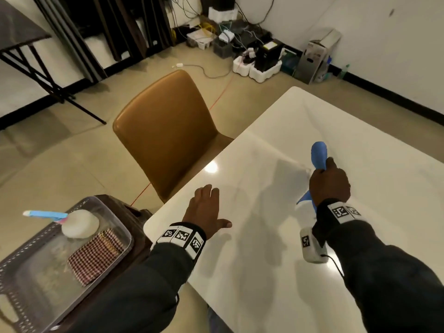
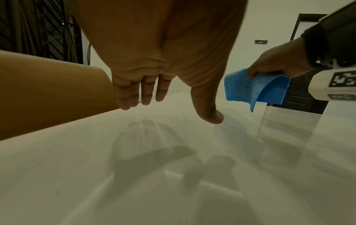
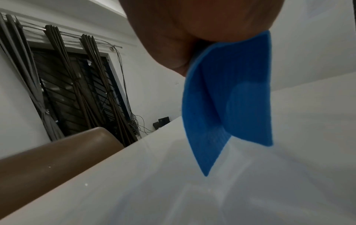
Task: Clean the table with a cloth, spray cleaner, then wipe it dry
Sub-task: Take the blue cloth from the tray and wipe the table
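From the head view, the right hand (image 1: 329, 183) grips a blue cloth (image 1: 318, 155) bunched in its curled fingers, held above the white tabletop (image 1: 384, 188) toward its middle, one end of the cloth sticking up past the knuckles and another showing below the wrist; the left hand (image 1: 206, 210) lies palm down near the tabletop's near-left corner, fingers straight and thumb out to the side, holding nothing. A brown chair (image 1: 165, 133) stands just beside the left edge, and a grey tray (image 1: 31, 272) with a checked cloth (image 1: 96, 255) and a white round thing (image 1: 80, 223) sits well off to the left. No spray bottle can be picked out for sure. From the left wrist view, the left hand (image 2: 163, 68) hovers with straight fingers (image 2: 146, 91) just above the surface, its shadow below, while the cloth (image 2: 256, 88) hangs folded from the right hand (image 2: 279, 64), clear of the tabletop. From the right wrist view, the cloth (image 3: 231, 106) droops in a fold with its lowest corner apart from the surface. The step in hand looks like the first wipe: I would lay the cloth flat, press with an open palm, work in overlapping strokes from the far edge inward, and brace with the left hand
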